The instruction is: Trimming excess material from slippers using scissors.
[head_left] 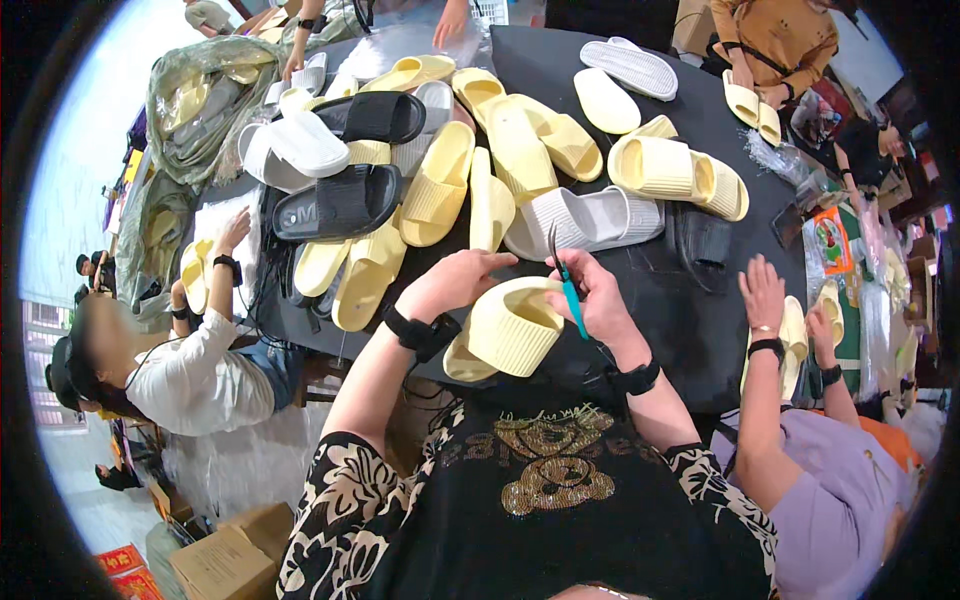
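Just over the near table edge, a pale yellow slide slipper (515, 325) with a ribbed strap is tilted between my hands. My left hand (468, 278) is closed at its upper left edge, index finger pointing along the far side; its other fingers are partly hidden. A pair of small scissors with teal handles (573, 300) is gripped in my right hand (597, 298), blades pointing up and away. The right fingertips are close to the slipper's right rim. A light grey slide (585, 220) lies just beyond both hands.
Yellow, white and black slides pile up on the black table (700, 350), including a black slide (337, 203) left of centre. Plastic bags (205, 110) bulge at the far left. People work around the table; a co-worker's hand (763, 295) is close on my right.
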Motion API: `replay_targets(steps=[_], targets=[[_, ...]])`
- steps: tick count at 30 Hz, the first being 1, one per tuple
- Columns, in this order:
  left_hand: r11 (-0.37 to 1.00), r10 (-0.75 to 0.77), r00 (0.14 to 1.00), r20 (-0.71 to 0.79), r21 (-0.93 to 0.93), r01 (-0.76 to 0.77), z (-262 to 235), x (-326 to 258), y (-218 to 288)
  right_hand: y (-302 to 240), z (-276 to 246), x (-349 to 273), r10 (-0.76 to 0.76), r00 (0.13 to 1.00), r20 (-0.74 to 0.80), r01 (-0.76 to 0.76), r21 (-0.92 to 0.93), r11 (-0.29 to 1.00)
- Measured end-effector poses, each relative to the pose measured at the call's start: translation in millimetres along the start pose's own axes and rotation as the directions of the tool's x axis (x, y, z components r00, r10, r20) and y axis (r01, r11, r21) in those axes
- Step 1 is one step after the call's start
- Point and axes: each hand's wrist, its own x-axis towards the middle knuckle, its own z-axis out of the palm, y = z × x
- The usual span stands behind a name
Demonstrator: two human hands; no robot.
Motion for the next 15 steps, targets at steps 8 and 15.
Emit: replay_targets(steps=[8,15], targets=[[0.979,-0.155,0.988,0.0,0.138,0.153,0,-41,-10,11,-5,-3,0.013,0.999,-0.041,-0.01,0.058,0.998],[0.874,-0.482,0.859,-0.174,-0.03,0.484,-10,-60,-6,20,-5,-9,0.048,0.999,-0.014,-0.048,0.019,0.999]])
